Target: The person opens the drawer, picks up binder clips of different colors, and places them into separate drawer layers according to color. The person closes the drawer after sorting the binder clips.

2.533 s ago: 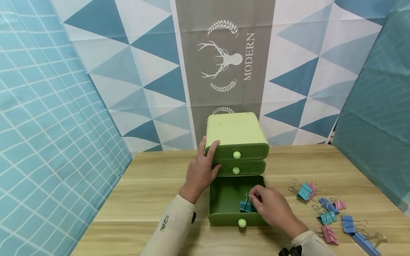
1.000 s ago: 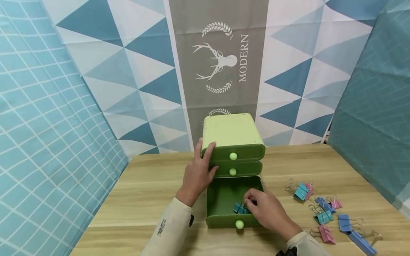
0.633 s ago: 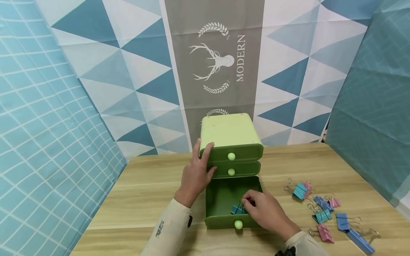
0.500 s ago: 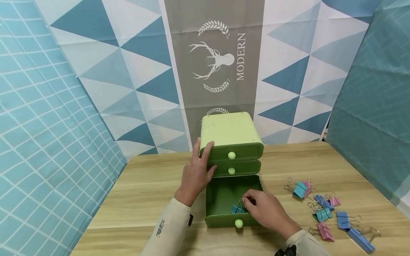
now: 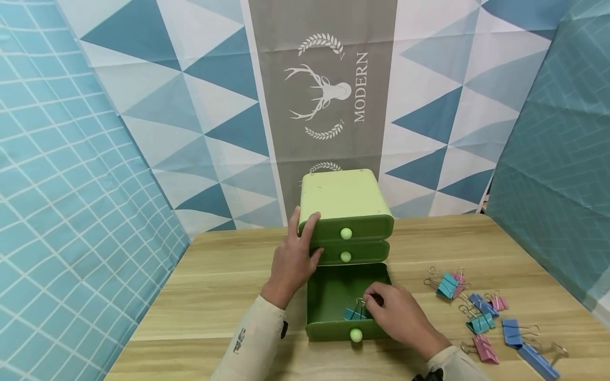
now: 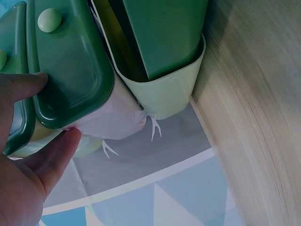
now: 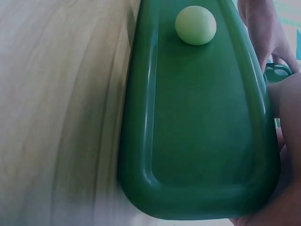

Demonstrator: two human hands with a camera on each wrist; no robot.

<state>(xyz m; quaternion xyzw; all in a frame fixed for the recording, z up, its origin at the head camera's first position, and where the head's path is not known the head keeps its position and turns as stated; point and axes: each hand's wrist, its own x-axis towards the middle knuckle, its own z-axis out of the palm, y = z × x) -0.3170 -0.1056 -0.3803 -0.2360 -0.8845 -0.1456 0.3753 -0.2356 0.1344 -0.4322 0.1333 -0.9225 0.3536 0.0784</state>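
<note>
Teal binder clip (image 5: 353,315) in pulled-out drawer (image 5: 330,332) — just left of right hand (image 5: 399,313), fingertips together, grip unclear

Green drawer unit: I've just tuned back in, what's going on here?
A person's left hand rests on the left front corner of the drawer unit. The right hand is over the open bottom drawer, its fingers at a blue binder clip inside; whether they pinch it is unclear. The two drawers above look shut. More clips lie on the table.
</note>
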